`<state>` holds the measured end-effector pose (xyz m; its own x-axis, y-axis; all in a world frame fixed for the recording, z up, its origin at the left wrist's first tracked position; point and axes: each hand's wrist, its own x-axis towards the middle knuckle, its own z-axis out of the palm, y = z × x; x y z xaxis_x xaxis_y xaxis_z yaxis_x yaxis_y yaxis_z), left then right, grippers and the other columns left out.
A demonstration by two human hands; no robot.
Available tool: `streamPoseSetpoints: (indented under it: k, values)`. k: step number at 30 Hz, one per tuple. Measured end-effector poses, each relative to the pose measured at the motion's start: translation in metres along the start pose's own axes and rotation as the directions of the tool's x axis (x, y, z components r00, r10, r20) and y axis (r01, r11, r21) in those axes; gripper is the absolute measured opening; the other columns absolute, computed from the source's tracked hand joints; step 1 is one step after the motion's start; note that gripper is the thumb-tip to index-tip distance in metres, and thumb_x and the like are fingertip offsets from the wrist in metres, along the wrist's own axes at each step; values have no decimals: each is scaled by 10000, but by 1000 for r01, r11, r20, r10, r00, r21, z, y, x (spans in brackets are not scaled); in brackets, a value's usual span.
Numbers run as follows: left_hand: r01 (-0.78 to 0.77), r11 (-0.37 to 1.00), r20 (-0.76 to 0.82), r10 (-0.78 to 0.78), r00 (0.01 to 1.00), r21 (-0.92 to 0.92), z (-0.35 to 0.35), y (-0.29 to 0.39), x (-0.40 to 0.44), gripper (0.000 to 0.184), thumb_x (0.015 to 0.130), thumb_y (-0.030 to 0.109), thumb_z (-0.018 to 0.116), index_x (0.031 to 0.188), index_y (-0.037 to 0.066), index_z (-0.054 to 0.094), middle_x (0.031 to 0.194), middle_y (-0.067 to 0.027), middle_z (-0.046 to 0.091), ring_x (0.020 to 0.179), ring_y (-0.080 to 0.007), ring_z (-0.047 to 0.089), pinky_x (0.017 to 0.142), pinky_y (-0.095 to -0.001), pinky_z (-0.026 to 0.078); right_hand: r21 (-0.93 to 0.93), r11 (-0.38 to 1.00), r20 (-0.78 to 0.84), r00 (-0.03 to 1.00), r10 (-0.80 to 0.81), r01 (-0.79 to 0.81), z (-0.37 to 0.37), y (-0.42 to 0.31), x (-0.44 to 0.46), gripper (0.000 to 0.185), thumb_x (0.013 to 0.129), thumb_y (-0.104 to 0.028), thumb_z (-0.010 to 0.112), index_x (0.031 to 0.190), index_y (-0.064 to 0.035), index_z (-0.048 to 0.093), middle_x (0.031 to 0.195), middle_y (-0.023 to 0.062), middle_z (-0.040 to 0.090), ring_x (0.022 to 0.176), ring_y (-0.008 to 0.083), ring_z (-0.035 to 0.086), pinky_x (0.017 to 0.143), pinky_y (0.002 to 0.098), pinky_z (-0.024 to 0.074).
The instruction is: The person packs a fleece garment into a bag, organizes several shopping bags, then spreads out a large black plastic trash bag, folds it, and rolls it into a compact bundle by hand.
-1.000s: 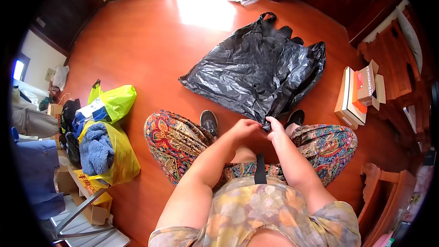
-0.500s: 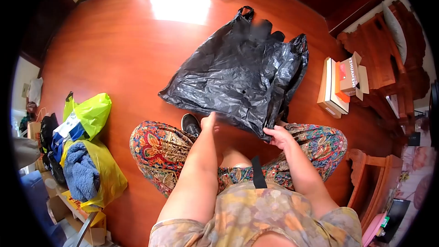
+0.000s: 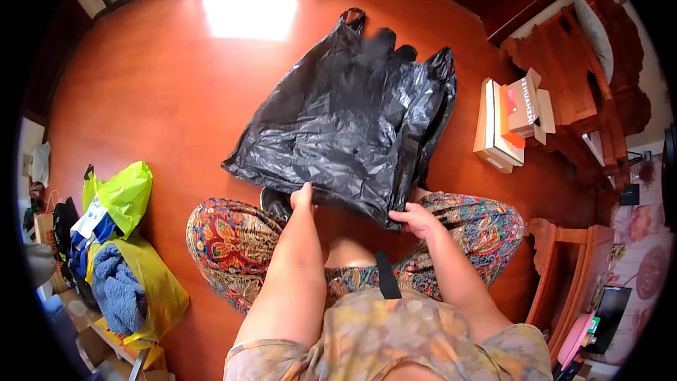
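Note:
A large black plastic bag (image 3: 331, 127) with loop handles at its far end lies spread on the floor before me, its surface creased and shiny. Dark rounded shapes (image 3: 381, 44) stick up between the handles; I cannot make out what they are. My left hand (image 3: 303, 197) pinches the bag's near edge, thumb on top. At the near right corner, my right hand (image 3: 417, 221) has a bit of the plastic between thumb and fingers. Both forearms reach forward between my knees in patterned trousers (image 3: 229, 243). A dark shoe (image 3: 273, 202) shows partly beside the left hand.
On the left stand a yellow bag (image 3: 168, 296) with a blue fluffy cloth (image 3: 120, 289) and a lime-green bag (image 3: 127, 194). Boxes (image 3: 499, 137) sit to the right, near carved wooden furniture (image 3: 557, 77). A wooden chair (image 3: 564, 254) is close at my right.
The whole view has shifted slightly, so most things appear further left. Both hands keep their hold on the bag's near edge, and the bag lies much as before.

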<state>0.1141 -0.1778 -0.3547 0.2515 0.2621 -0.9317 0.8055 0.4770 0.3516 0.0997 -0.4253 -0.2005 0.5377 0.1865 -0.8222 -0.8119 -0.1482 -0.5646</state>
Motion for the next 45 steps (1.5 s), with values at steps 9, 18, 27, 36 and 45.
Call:
streamPoseSetpoints:
  k: [9, 18, 27, 36, 45]
  values:
    - [-34, 995, -26, 32, 999, -94, -3, -8, 8, 379, 687, 247, 548, 890, -71, 509, 848, -140, 536, 690, -236, 546, 484, -351, 478, 157, 988, -27, 1000, 16, -11, -8, 3, 4, 198, 737, -132, 600, 924, -92, 550, 868, 12, 580, 814, 131, 539, 699, 309, 446]
    - [10, 999, 132, -14, 991, 38, 5, -4, -8, 347, 678, 376, 553, 768, 49, 478, 557, -72, 437, 350, -197, 404, 324, -286, 346, -60, 998, 26, 1000, -1, 3, -10, 8, 7, 287, 707, -136, 628, 962, -41, 536, 909, 42, 577, 814, 160, 550, 718, 313, 436]
    - [-473, 799, 131, 549, 825, -372, 17, 14, 11, 298, 652, -13, 426, 943, -54, 468, 874, -95, 532, 708, -148, 483, 659, -250, 404, 56, 996, -71, 995, 69, -65, -14, 19, 17, 255, 713, -158, 622, 946, -91, 544, 912, 26, 569, 842, 172, 530, 726, 357, 423]
    - [11, 996, -119, 0, 993, 92, -33, -13, 22, 319, 638, 50, 465, 936, -55, 428, 792, -136, 520, 711, -223, 509, 655, -297, 418, 128, 913, 27, 922, 387, -387, 27, 73, 71, 114, 756, -192, 563, 850, -128, 554, 761, -4, 578, 689, 152, 528, 639, 340, 399]
    - [-470, 535, -18, 673, 740, 702, -9, -6, -26, 500, 640, 105, 524, 1127, 85, 411, 1084, -173, 438, 986, -327, 446, 842, -383, 372, -324, 919, -306, 944, 123, -224, 21, 56, 41, 238, 688, -217, 592, 772, 6, 576, 707, 84, 571, 623, 193, 539, 516, 312, 425]
